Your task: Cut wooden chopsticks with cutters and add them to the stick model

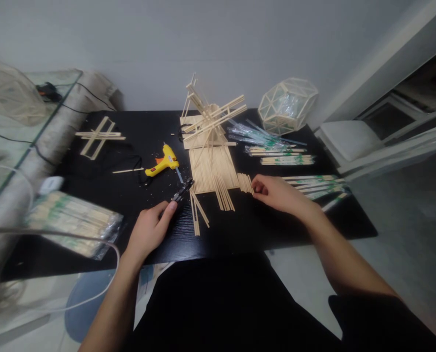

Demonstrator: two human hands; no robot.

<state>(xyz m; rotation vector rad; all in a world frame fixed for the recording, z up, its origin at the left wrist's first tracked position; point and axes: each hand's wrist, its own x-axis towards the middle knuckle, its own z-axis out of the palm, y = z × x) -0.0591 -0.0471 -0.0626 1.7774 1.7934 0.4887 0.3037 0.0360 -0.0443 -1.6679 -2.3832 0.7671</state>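
My left hand (152,227) is wrapped round dark-handled pliers (181,190), whose jaws point up and right. Over the right end of a row of short sticks (244,183), my right hand (267,190) has its fingers pinched together; what lies between the fingertips is too small to make out. Left of that row is a flat panel of wooden sticks (212,168), with loose sticks (225,195) on its lower edge. A windmill-like stick model (212,122) stands behind the panel. More loose sticks (199,212) lie near the pliers.
A yellow glue gun (163,161) rests left of the panel on the black table (269,220). Packaged sticks (81,222) lie at the left; bundles (287,160) at the right. A stick polyhedron (288,106) sits at the back right, a crossed stick frame (99,137) at the back left.
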